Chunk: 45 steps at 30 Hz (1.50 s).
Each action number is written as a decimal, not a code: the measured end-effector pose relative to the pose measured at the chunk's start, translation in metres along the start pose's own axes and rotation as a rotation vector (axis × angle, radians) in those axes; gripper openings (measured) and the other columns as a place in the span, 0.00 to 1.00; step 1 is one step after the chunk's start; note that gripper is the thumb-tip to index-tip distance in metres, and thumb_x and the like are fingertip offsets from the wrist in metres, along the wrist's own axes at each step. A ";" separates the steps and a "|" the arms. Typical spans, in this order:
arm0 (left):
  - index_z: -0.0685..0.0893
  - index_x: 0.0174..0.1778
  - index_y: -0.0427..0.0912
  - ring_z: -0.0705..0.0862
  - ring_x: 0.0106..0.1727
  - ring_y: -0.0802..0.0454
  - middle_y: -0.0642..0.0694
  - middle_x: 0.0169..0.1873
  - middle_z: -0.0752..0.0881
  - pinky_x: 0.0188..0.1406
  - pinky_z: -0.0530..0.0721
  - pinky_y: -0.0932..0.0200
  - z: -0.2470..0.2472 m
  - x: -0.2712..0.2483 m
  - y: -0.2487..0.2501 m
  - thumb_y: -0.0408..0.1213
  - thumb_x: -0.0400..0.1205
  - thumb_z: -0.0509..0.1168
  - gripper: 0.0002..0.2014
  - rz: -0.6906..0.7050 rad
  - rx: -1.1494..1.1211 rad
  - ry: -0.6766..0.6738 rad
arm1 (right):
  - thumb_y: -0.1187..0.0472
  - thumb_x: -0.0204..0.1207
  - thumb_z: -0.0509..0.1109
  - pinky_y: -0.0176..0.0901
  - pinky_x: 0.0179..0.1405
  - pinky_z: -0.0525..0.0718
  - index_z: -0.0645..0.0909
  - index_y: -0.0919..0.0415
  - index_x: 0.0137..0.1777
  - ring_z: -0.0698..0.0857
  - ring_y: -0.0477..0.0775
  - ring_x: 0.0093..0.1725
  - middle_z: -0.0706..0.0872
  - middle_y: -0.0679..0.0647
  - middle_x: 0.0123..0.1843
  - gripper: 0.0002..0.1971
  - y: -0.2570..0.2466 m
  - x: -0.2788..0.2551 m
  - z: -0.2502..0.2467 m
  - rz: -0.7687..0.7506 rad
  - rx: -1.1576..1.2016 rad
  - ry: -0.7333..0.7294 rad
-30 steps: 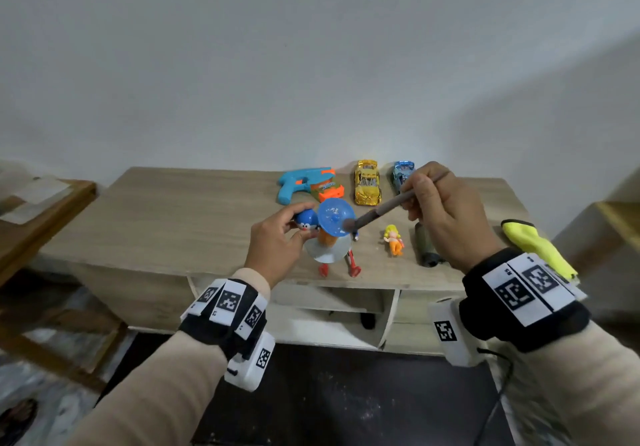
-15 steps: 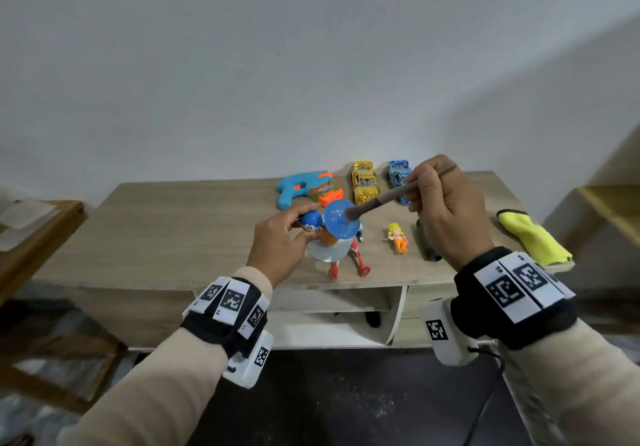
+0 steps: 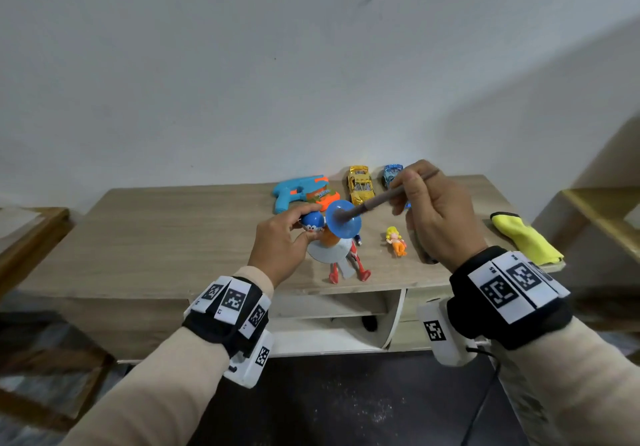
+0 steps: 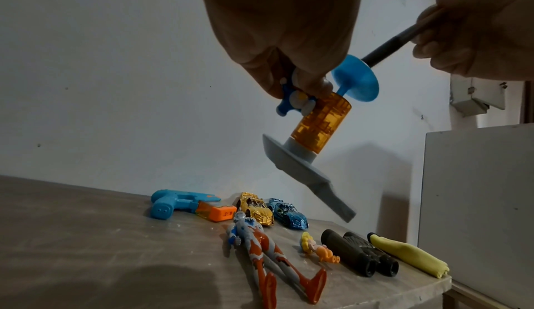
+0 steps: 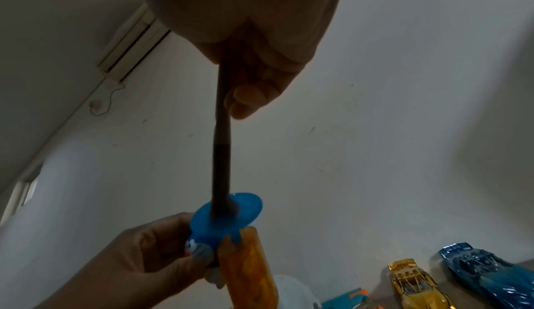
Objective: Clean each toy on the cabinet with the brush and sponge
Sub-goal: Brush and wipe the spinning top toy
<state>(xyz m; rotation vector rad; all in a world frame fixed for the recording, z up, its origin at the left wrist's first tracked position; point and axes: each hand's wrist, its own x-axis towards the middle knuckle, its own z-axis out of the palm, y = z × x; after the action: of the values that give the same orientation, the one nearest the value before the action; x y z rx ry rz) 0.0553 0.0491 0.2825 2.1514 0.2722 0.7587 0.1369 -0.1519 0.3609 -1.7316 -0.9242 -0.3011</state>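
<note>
From the head view, the left hand (image 3: 282, 239) pinched a toy (image 3: 330, 234) above the cabinet (image 3: 166, 230), and the right hand (image 3: 438, 217) gripped a brush (image 3: 384, 199) whose tip touched the toy's blue disc. The left wrist view showed fingers (image 4: 289, 71) curled round the toy's small figure, its grey base tilted. The right wrist view showed the brush (image 5: 221, 149) pinched, its tip on the disc.

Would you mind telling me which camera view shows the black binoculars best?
The left wrist view: the black binoculars lie in full sight between the small doll and the yellow cloth. In the head view the right hand hides nearly all of them. The right wrist view misses them.
</note>
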 end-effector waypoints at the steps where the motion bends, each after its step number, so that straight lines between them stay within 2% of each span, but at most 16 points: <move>1: 0.87 0.59 0.48 0.86 0.49 0.58 0.60 0.50 0.85 0.54 0.76 0.81 0.000 0.001 -0.001 0.28 0.71 0.76 0.21 -0.003 0.003 -0.003 | 0.56 0.81 0.53 0.25 0.27 0.72 0.78 0.59 0.38 0.80 0.41 0.24 0.80 0.48 0.27 0.15 0.001 -0.001 0.001 -0.009 -0.025 -0.022; 5: 0.86 0.59 0.50 0.86 0.49 0.58 0.62 0.48 0.85 0.54 0.77 0.79 0.000 0.001 -0.003 0.28 0.71 0.76 0.21 -0.010 0.000 0.000 | 0.55 0.82 0.52 0.34 0.28 0.75 0.77 0.57 0.38 0.79 0.45 0.27 0.79 0.42 0.25 0.15 0.004 -0.001 -0.002 -0.070 -0.058 0.096; 9: 0.86 0.59 0.50 0.86 0.49 0.57 0.60 0.49 0.85 0.54 0.78 0.77 0.001 0.002 -0.004 0.28 0.72 0.75 0.21 -0.032 -0.010 -0.001 | 0.55 0.81 0.54 0.32 0.28 0.75 0.79 0.62 0.39 0.80 0.43 0.26 0.80 0.46 0.28 0.16 0.001 0.000 -0.002 -0.057 -0.075 -0.030; 12: 0.86 0.57 0.52 0.87 0.48 0.57 0.57 0.47 0.86 0.56 0.81 0.71 0.002 0.001 -0.001 0.29 0.71 0.76 0.21 -0.067 -0.050 0.021 | 0.53 0.81 0.53 0.45 0.26 0.77 0.78 0.61 0.38 0.80 0.51 0.26 0.78 0.43 0.26 0.17 0.002 0.002 -0.005 -0.080 -0.090 0.059; 16: 0.83 0.54 0.56 0.87 0.45 0.62 0.53 0.45 0.87 0.53 0.82 0.72 0.003 0.001 0.003 0.31 0.72 0.77 0.19 -0.140 -0.114 0.034 | 0.56 0.82 0.55 0.33 0.25 0.75 0.79 0.60 0.40 0.81 0.43 0.26 0.82 0.50 0.29 0.14 0.002 0.002 -0.006 -0.064 -0.055 0.000; 19: 0.85 0.55 0.52 0.87 0.46 0.57 0.49 0.45 0.87 0.54 0.83 0.66 0.006 0.002 0.005 0.32 0.72 0.76 0.18 -0.164 -0.114 0.021 | 0.54 0.82 0.54 0.43 0.24 0.78 0.78 0.55 0.38 0.80 0.47 0.25 0.82 0.54 0.28 0.16 0.002 0.001 -0.007 -0.093 -0.022 0.062; 21: 0.86 0.57 0.48 0.88 0.46 0.55 0.48 0.46 0.88 0.54 0.84 0.63 0.008 0.002 0.007 0.33 0.73 0.76 0.17 -0.184 -0.122 0.025 | 0.54 0.81 0.53 0.35 0.25 0.76 0.77 0.51 0.38 0.79 0.43 0.25 0.81 0.50 0.29 0.13 0.000 0.001 -0.007 -0.133 0.051 0.103; 25: 0.86 0.59 0.45 0.88 0.47 0.55 0.49 0.45 0.88 0.53 0.85 0.63 0.013 0.003 0.012 0.34 0.74 0.75 0.17 -0.184 -0.139 0.013 | 0.59 0.83 0.57 0.26 0.30 0.76 0.82 0.63 0.43 0.81 0.37 0.29 0.81 0.40 0.33 0.14 -0.001 -0.002 -0.001 -0.180 0.023 -0.009; 30: 0.85 0.60 0.37 0.85 0.47 0.62 0.47 0.50 0.87 0.44 0.80 0.80 0.015 0.010 0.013 0.32 0.76 0.72 0.16 -0.243 -0.242 0.041 | 0.53 0.81 0.56 0.48 0.29 0.80 0.81 0.46 0.38 0.84 0.52 0.29 0.84 0.43 0.31 0.14 0.007 -0.008 0.000 -0.183 -0.110 -0.064; 33: 0.83 0.61 0.34 0.86 0.49 0.58 0.43 0.54 0.87 0.46 0.82 0.77 0.013 0.014 0.011 0.32 0.78 0.71 0.16 -0.281 -0.333 0.063 | 0.52 0.80 0.55 0.32 0.29 0.77 0.82 0.53 0.39 0.83 0.42 0.31 0.82 0.35 0.30 0.16 0.010 -0.008 -0.003 -0.176 -0.087 -0.023; 35: 0.83 0.62 0.34 0.87 0.50 0.55 0.40 0.55 0.88 0.49 0.83 0.74 0.012 0.018 0.008 0.33 0.78 0.70 0.16 -0.302 -0.368 0.081 | 0.51 0.80 0.55 0.41 0.31 0.83 0.82 0.55 0.38 0.85 0.44 0.32 0.84 0.40 0.31 0.18 0.013 -0.008 -0.004 -0.162 -0.123 -0.072; 37: 0.82 0.64 0.34 0.87 0.56 0.51 0.39 0.57 0.88 0.56 0.84 0.67 0.011 0.020 0.005 0.34 0.79 0.70 0.18 -0.310 -0.379 0.082 | 0.51 0.80 0.54 0.54 0.29 0.82 0.82 0.61 0.35 0.85 0.55 0.28 0.84 0.53 0.28 0.21 0.015 -0.007 -0.006 -0.132 -0.151 -0.051; 39: 0.82 0.65 0.36 0.86 0.60 0.49 0.39 0.60 0.87 0.61 0.83 0.61 0.011 0.021 0.004 0.33 0.79 0.70 0.17 -0.298 -0.396 0.060 | 0.51 0.80 0.54 0.51 0.27 0.80 0.81 0.61 0.36 0.82 0.53 0.26 0.83 0.55 0.28 0.21 0.015 -0.006 -0.009 -0.117 -0.118 0.020; 41: 0.82 0.61 0.43 0.85 0.60 0.51 0.42 0.59 0.86 0.60 0.83 0.65 0.010 0.020 0.008 0.30 0.79 0.69 0.15 -0.256 -0.411 0.032 | 0.52 0.81 0.55 0.42 0.28 0.78 0.81 0.57 0.35 0.80 0.49 0.27 0.83 0.51 0.28 0.18 0.014 -0.005 -0.010 -0.109 -0.120 -0.004; 43: 0.80 0.59 0.47 0.86 0.56 0.52 0.43 0.57 0.86 0.53 0.84 0.69 0.010 0.021 0.013 0.28 0.79 0.69 0.16 -0.208 -0.445 0.010 | 0.53 0.80 0.56 0.44 0.29 0.77 0.79 0.57 0.33 0.80 0.51 0.27 0.83 0.54 0.27 0.18 0.016 -0.004 -0.011 -0.061 -0.165 -0.071; 45: 0.80 0.56 0.48 0.87 0.53 0.57 0.47 0.54 0.87 0.51 0.83 0.71 0.008 0.021 0.016 0.25 0.77 0.70 0.16 -0.164 -0.475 -0.008 | 0.50 0.79 0.54 0.46 0.28 0.76 0.79 0.64 0.34 0.79 0.54 0.26 0.82 0.59 0.25 0.22 0.021 -0.004 -0.015 -0.006 -0.189 -0.008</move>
<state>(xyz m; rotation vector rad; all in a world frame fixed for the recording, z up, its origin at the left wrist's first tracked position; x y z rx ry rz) 0.0764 0.0429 0.2998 1.6624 0.2334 0.6446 0.1529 -0.1691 0.3488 -1.9038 -0.9317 -0.3959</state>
